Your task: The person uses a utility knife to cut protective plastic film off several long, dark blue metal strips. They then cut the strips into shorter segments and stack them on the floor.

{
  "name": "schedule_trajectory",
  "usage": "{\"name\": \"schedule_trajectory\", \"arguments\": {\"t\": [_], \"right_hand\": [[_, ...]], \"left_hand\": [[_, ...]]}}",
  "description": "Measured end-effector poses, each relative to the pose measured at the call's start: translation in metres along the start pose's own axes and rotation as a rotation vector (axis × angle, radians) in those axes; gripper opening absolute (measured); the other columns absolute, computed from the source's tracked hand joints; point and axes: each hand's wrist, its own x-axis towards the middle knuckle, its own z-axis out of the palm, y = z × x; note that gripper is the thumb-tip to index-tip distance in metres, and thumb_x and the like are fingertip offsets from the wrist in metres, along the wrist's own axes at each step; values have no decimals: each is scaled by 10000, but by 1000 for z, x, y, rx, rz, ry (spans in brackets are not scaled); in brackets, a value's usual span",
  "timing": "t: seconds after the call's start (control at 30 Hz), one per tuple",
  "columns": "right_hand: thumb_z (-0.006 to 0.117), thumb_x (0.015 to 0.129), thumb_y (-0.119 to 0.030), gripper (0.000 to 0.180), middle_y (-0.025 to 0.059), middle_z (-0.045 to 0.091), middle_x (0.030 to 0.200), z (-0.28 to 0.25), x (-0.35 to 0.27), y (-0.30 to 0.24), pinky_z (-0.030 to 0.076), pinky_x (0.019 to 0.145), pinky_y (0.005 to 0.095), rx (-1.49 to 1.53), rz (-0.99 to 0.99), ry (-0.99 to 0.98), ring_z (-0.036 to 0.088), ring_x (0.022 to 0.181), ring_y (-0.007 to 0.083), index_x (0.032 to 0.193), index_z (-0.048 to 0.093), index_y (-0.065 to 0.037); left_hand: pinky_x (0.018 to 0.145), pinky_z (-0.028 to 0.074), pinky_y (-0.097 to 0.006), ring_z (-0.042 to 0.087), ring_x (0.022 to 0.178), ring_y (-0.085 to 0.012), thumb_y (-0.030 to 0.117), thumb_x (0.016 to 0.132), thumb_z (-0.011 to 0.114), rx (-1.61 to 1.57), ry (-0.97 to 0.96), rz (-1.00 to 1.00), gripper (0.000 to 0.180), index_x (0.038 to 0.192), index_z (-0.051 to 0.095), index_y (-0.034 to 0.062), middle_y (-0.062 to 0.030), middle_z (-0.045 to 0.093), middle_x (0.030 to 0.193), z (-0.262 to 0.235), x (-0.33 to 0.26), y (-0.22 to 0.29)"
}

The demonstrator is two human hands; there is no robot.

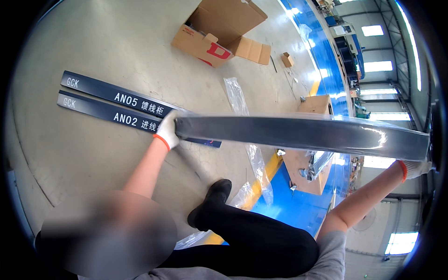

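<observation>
Long dark panel strip [298, 131] held level between my two gloved hands, above the floor [116, 42].

My left hand [167, 131] is closed around the strip's near end and my right hand [416, 168] grips the far end, both in white gloves with orange cuffs, arms spread wide and nearly straight. The strip is wrapped in clear film, so I judge it slick under the gloves; it looks stiff, metal-like and not light for its length, best carried by both ends as I have it, or it could sag or swing. Two similar strips [112, 100] lie side by side on the floor below my left hand, an open cardboard box [219, 32] beyond them, loose plastic wrap [242, 121] between.
</observation>
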Motion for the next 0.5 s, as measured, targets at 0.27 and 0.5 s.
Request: {"name": "schedule_trajectory", "arguments": {"t": [0.27,0.5], "right_hand": [[375,1158,-544,817,321,588,1463,-72,37,18,424,1223,630,21,51,-183,551,1429,457,1677,280,79],[322,1145,-627,890,332,506,1520,-70,15,13,426,1239,603,-20,83,-140,546,1414,457,1581,411,143]], "left_hand": [[1189,440,-562,587,1348,-374,498,1072,503,-578,10,551,564,1378,635,43,-195,647,1423,6,-18,78],[1141,503,-553,665,1249,-355,344,1043,543,-545,-85,592,350,1200,696,72,-133,729,1275,-31,0,94]]}}
